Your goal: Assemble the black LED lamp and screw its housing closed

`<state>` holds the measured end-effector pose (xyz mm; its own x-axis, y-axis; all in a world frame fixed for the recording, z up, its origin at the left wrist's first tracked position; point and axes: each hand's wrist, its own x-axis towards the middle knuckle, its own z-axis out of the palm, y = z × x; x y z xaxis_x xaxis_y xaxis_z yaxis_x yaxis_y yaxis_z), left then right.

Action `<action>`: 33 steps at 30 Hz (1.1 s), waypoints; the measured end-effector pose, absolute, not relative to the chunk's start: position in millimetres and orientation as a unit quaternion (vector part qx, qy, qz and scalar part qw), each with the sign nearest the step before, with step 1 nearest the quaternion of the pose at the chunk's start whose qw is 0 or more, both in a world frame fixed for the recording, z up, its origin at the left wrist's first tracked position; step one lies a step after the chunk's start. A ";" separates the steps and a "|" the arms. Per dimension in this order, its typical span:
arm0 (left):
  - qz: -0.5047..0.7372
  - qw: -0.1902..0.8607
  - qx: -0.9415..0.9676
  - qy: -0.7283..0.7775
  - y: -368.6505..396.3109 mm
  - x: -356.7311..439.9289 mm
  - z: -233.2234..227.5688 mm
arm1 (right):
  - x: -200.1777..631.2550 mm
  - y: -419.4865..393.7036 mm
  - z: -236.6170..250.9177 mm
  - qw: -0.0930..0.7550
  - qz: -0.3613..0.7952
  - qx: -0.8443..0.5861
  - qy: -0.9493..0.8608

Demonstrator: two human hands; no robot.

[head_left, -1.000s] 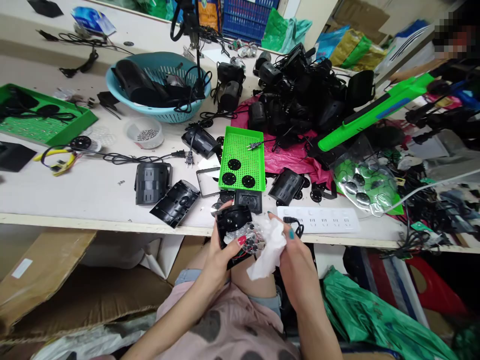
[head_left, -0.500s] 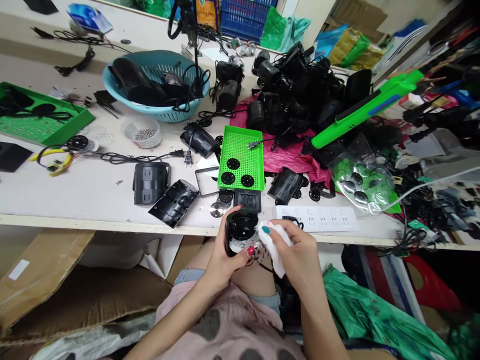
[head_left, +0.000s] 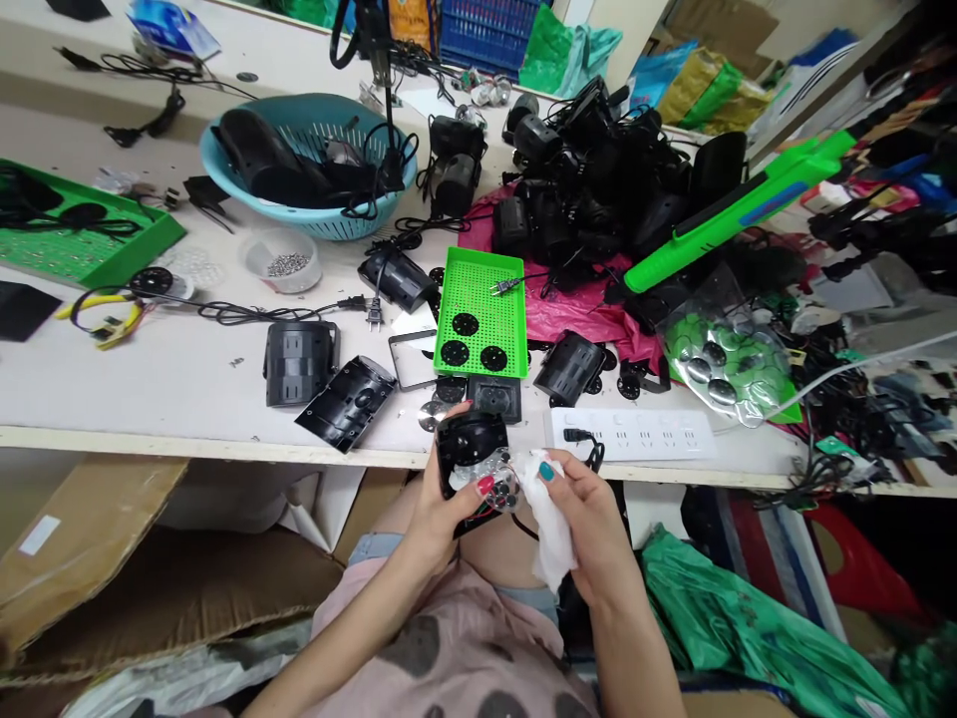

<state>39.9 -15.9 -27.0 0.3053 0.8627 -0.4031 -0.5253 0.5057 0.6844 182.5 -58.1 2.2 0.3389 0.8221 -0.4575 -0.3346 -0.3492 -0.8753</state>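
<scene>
Both forearms extended forward from the lower edge of the view and converged over the lap, just below the table edge. The left hand [head_left: 441, 504] was curled, palm turned inward, with its fingers wrapped round a black part and its thumb, red-nailed, pressed across the front. The right hand [head_left: 590, 519] sat just beside it, wrist slightly higher and bent inward. Its fingers were closed on a white cloth, with the thumb, teal-nailed, pointing toward the left hand. The two thumbs lay near each other, not touching. Both forearms were bare.
</scene>
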 end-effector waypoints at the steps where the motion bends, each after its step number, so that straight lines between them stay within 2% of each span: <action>1: 0.444 0.775 0.226 0.388 -15.6 39.3 -26.6 | 182.2 -57.7 2.6 0.537 0.549 -0.613 -0.184; 3: 0.435 0.778 0.232 0.389 -14.4 37.7 -24.4 | 185.5 -56.1 4.3 0.539 0.563 -0.608 -0.151; 5: 0.417 0.797 0.217 0.380 -13.1 35.9 -21.1 | 193.4 -53.4 7.6 0.551 0.530 -0.623 -0.165; 7: 0.383 0.823 0.189 0.375 -12.6 34.5 -17.8 | 203.7 -49.1 12.9 0.580 0.433 -0.652 -0.227; 9: 0.345 0.841 0.165 0.383 -13.0 33.9 -15.1 | 214.1 -42.4 19.4 0.593 0.288 -0.670 -0.343; 12: 0.305 0.854 0.145 0.396 -14.4 34.9 -11.6 | 224.9 -27.7 28.2 0.536 0.160 -0.619 -0.551; 17: 0.296 0.862 0.149 0.384 -14.8 39.4 -4.7 | 228.3 -6.1 31.7 0.439 0.169 -0.510 -0.720; 27: 0.292 0.857 0.138 0.402 -17.6 40.2 -8.6 | 229.3 -5.2 25.4 0.394 0.189 -0.474 -0.764; 33: 0.311 0.836 0.192 0.409 -15.4 44.6 -8.7 | 230.1 -7.0 32.9 0.351 0.160 -0.466 -0.796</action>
<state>44.6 -15.4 -8.7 0.4728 0.6769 -0.5642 -0.3622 0.7329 0.5759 230.1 -7.0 32.9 -0.3187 0.8546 0.4100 0.6307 0.5141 -0.5814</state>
